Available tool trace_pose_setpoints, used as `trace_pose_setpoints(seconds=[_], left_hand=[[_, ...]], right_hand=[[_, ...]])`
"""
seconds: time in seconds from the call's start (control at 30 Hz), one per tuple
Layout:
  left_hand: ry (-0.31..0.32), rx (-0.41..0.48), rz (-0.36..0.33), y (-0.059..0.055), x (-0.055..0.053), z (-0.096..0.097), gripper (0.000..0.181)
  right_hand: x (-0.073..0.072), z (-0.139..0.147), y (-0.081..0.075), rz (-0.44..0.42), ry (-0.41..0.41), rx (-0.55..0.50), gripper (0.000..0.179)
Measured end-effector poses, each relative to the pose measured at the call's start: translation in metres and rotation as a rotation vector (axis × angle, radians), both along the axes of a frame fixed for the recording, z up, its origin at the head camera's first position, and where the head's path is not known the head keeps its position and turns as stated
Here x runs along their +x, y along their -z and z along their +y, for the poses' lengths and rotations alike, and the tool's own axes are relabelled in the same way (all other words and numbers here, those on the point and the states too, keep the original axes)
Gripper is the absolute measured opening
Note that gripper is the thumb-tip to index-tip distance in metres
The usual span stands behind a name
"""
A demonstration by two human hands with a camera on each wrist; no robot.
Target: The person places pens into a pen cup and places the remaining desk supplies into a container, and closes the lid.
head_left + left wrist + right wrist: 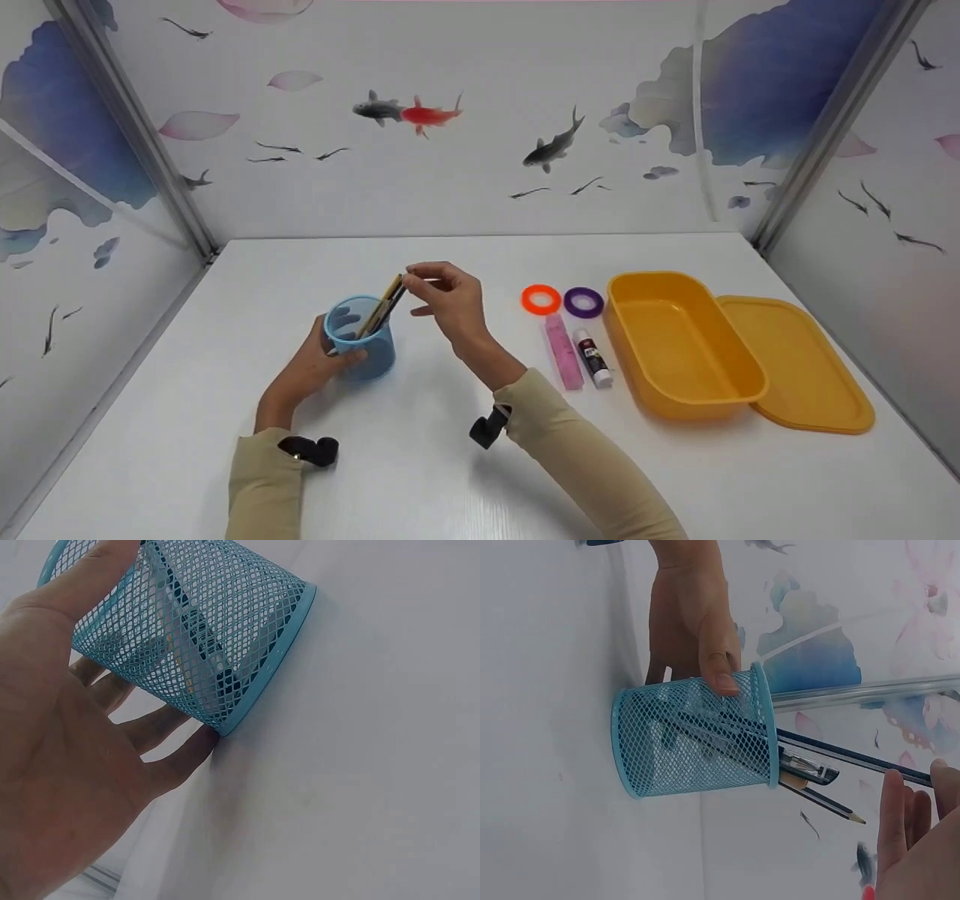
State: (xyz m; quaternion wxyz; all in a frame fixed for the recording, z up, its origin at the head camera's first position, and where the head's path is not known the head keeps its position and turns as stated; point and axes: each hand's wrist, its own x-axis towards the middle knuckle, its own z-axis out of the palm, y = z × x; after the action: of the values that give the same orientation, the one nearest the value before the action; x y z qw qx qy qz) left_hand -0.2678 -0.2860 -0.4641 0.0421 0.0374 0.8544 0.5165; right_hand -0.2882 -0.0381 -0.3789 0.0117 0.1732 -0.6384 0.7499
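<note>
My left hand (311, 367) grips a light blue mesh pen cup (379, 358), thumb on the near side and fingers around the far side. In the right wrist view the cup (694, 739) holds a striped pencil with a sharpened tip (829, 804) and a black pen with a clip (810, 767). My right hand (454, 304) is beside the rim and pinches the upper end of a dark striped pencil (855, 756) between thumb and fingers. That pencil's lower part is still inside the cup, seen through the mesh.
Right of the hands lie an orange tape ring (541, 299), a purple tape ring (583, 302), a pink bar-shaped item (563, 352) and a glue stick (593, 358). Beyond them stands a yellow box (675, 345), with its yellow lid (810, 367) flat beside it. Printed walls surround the white table (420, 465).
</note>
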Motion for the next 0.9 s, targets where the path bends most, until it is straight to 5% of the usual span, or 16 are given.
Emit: trace_pose_setpoints(seconds=[0.53, 0.9], left_hand=[[0.010, 0.020, -0.004, -0.003, 0.002, 0.001, 0.096], [0.002, 0.021, -0.007, -0.001, 0.001, 0.001, 0.097]], right_hand=[[0.004, -0.015, 0.024, -0.063, -0.093, 0.114, 0.028], [0.006, -0.004, 0.017, -0.062, -0.124, 0.162, 0.033]])
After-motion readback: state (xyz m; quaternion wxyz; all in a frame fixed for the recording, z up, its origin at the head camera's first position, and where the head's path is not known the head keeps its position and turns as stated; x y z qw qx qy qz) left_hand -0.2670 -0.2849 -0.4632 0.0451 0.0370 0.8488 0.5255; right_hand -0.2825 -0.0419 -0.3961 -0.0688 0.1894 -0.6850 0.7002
